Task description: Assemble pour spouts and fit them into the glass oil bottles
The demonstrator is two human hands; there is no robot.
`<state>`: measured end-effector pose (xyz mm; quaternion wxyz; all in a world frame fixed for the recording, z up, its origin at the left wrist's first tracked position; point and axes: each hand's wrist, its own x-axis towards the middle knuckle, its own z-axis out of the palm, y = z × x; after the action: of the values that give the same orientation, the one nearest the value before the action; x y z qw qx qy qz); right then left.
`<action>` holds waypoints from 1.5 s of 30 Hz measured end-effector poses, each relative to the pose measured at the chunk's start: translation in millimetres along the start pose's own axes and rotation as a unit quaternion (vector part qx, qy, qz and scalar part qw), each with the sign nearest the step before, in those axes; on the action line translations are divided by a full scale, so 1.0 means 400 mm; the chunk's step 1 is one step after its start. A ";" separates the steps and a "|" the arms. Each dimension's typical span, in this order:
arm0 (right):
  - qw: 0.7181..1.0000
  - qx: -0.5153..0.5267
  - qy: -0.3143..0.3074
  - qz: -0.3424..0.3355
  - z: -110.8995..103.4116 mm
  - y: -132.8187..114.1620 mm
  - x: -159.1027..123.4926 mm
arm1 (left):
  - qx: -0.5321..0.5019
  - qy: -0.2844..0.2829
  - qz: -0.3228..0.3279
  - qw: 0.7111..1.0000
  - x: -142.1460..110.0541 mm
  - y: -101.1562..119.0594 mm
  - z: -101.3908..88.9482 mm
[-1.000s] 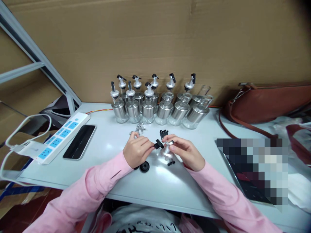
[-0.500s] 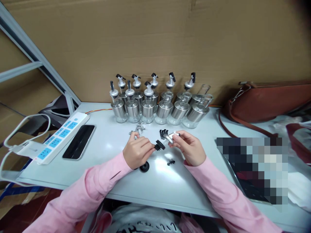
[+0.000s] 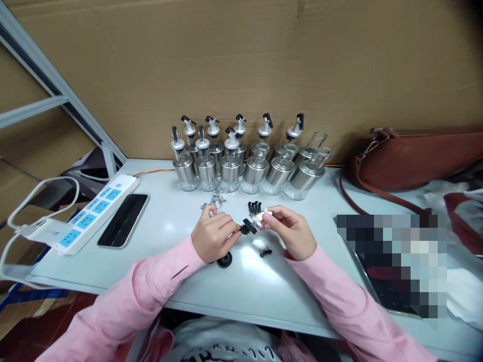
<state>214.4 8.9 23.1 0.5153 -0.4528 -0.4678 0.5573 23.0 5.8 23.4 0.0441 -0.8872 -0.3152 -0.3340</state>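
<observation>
My left hand [image 3: 214, 236] pinches a small black ribbed stopper [image 3: 247, 227] at its fingertips. My right hand [image 3: 293, 230] holds a silver pourer spout [image 3: 261, 217] by its top, and the spout's lower end touches the black stopper. Both hands hover just above the white table [image 3: 169, 236]. Behind the spout stand a few loose black stoppers [image 3: 254, 206]. Small black bits [image 3: 266, 253] and a black round gasket [image 3: 225, 260] lie on the table under my hands. Loose silver spout parts [image 3: 216, 199] lie behind my left hand.
Several glass and steel oil bottles [image 3: 230, 168], most with pourers fitted, stand in rows at the back against cardboard. A black phone [image 3: 124, 220] and a white power strip [image 3: 88, 212] lie at left. A brown leather bag [image 3: 411, 157] and plastic wrapping sit at right.
My right hand lifted the silver spout off the table, turned it, and has now brought it back left against the black stopper in my left hand.
</observation>
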 end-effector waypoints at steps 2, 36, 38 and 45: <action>1.000 -0.002 -0.002 -0.003 0.001 0.000 0.000 | -0.003 0.001 0.001 1.000 0.000 0.000 0.000; 0.960 -0.193 -0.146 -0.140 0.010 0.018 -0.024 | -0.170 0.029 0.008 0.985 -0.012 -0.009 0.019; 0.964 -0.178 -0.148 -0.131 0.012 0.016 -0.026 | -0.177 0.027 -0.005 0.984 -0.012 -0.008 0.018; 0.968 -0.144 -0.161 -0.128 0.015 0.014 -0.030 | -0.197 -0.018 -0.070 0.978 -0.010 0.002 0.015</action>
<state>208.3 -3.5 18.5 0.4298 -0.3631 -0.6735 0.4794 24.5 4.7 16.2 -0.1603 -0.8602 -0.3050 -0.3760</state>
